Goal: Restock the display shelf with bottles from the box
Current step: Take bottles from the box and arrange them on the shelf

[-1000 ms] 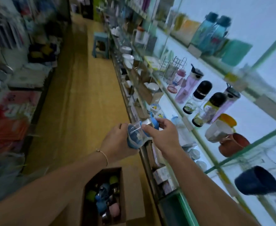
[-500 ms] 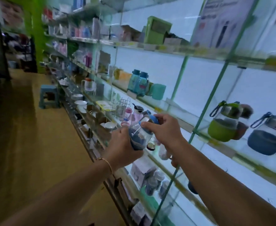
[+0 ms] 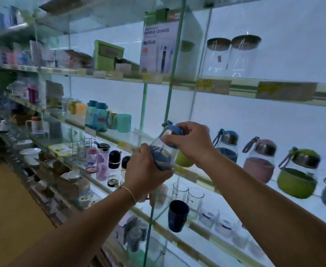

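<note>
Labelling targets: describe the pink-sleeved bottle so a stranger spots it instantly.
Find the backlit glass shelf level with the right hand. On it, the target bottle is squat, steel-lidded glass. Its pink sleeve separates it from the flanking blue-sleeved bottle and green-sleeved bottle.

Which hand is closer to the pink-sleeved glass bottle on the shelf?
Right. Left of the pink-sleeved glass bottle, the right hand grips the cap of the held blue-sleeved glass bottle; the left hand grips its base, farther left.

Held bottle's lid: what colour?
Blue lid on the bottle; clearest in head view.
</note>
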{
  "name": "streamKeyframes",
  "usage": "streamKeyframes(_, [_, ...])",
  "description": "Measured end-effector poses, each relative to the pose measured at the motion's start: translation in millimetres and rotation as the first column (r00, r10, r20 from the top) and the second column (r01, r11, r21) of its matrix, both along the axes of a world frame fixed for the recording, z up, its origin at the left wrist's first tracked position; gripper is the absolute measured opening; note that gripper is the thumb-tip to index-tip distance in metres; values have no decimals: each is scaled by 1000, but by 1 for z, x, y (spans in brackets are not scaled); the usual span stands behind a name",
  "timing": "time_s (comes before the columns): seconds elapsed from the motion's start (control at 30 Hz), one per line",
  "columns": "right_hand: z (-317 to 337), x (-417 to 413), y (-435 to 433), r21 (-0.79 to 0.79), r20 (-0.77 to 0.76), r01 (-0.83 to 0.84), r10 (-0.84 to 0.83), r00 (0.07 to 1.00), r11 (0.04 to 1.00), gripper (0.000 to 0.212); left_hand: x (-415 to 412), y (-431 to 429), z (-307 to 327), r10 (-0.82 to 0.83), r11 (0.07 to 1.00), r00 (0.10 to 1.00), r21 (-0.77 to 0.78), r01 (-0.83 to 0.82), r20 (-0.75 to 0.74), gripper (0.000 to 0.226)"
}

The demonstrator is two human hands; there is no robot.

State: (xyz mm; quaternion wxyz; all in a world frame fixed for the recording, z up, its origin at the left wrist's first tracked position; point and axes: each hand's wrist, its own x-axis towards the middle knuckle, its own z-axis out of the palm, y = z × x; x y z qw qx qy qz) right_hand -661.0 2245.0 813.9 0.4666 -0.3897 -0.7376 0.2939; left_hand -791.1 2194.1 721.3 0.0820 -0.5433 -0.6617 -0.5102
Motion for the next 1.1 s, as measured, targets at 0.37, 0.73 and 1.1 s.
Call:
streamKeyframes(0.37, [26,114,45,54,122,149,-155,980,987,25,117,75,11,-151,988,988,17,151,22,77])
streamKeyframes(0.73, [12,146,96,85,224,149,-165,961,985,47,154,126,-3,-194,976,965,-62,208,177,88])
streamKeyframes(1.1, [-6,137,126,132,305,58,-96,947,990,41,148,151,-22,-180,975,965,-98,201,188,97])
